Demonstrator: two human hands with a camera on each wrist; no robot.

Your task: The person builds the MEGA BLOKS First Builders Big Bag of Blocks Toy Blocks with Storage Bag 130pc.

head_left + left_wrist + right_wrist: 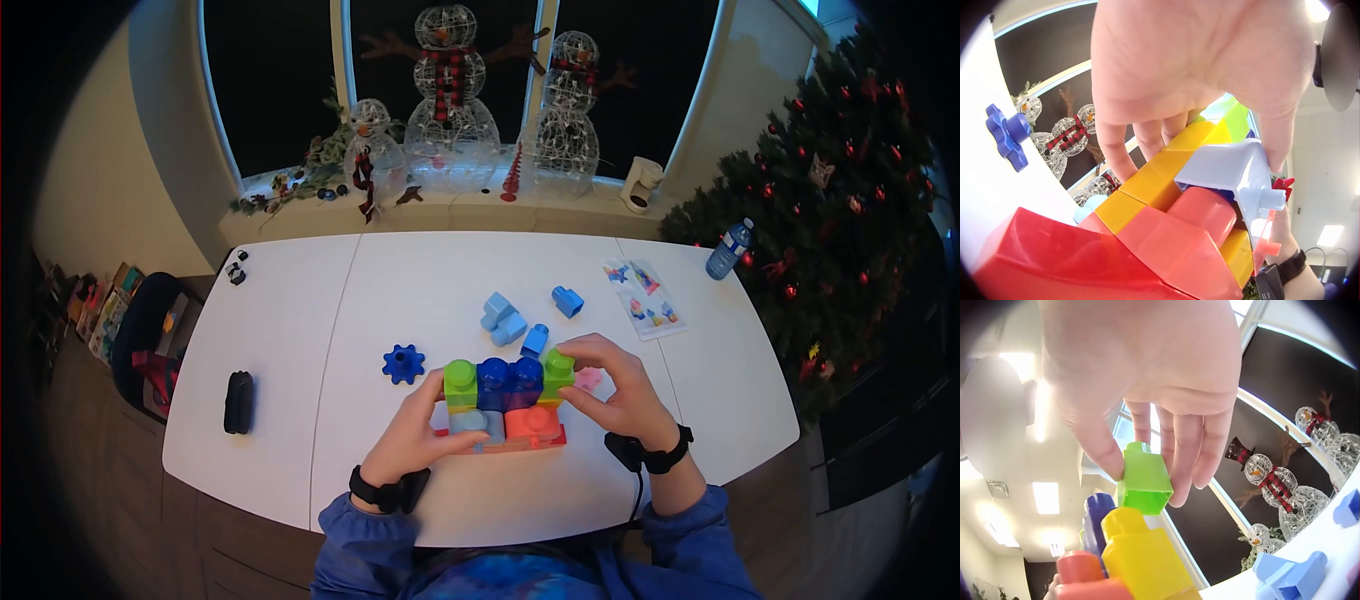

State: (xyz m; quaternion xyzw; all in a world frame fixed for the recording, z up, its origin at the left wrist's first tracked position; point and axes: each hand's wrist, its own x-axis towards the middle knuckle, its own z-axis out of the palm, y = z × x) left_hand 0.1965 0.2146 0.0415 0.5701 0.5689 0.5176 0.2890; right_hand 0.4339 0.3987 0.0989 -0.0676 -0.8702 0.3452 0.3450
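Before the person stands a structure of toy building blocks. Dark blue blocks (510, 384) lie along its top, with a lime green block (460, 384) at their left. Below are a pale blue-grey piece (1225, 165) and a coral block (532, 426); a long red piece (1054, 253) juts from the base. The left hand (407, 438) grips the structure's left side, thumb at the pale piece and fingers behind. Between thumb and fingers, the right hand (625, 397) pinches another lime green block (1147, 480), its hollow underside showing close over a yellow block's stud (1125, 520).
Beyond the structure lie light blue blocks (503, 320), two small blue blocks (567, 301) and a dark blue gear-shaped piece (403, 364). A pink piece (590, 379) is beside the right hand. Farther out are a picture sheet (646, 298), a water bottle (729, 250) and a black case (239, 402).
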